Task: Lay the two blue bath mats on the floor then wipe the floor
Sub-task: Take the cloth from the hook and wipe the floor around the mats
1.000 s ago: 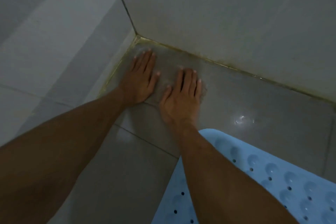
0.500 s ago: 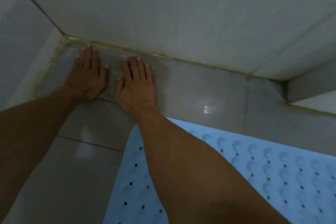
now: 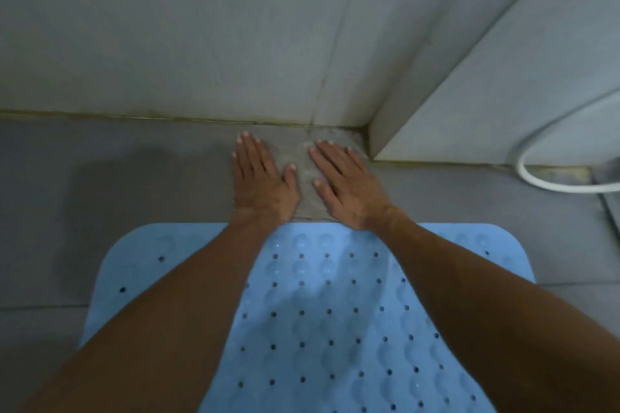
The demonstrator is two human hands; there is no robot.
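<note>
A light blue bath mat [image 3: 335, 312] with small holes and round bumps lies flat on the grey tiled floor [image 3: 117, 184], under my forearms. Just beyond its far edge, a thin grey cloth [image 3: 303, 191] lies on the floor against the base of the wall. My left hand [image 3: 263, 181] and my right hand [image 3: 345, 188] both press flat on this cloth, palms down and fingers spread, side by side. The cloth's right end reaches the corner of a tiled ledge. Only one mat is in view.
A grey tiled wall [image 3: 201, 43] rises straight ahead. A tiled ledge [image 3: 503, 94] juts out at the right. A white hose [image 3: 536, 179] loops on the floor by it, with a metal floor fitting [image 3: 604, 191] at the right edge.
Both hands have slid the cloth to the right along the base of the wall, from the left corner to the ledge corner. More of the blue mat shows under my arms.
</note>
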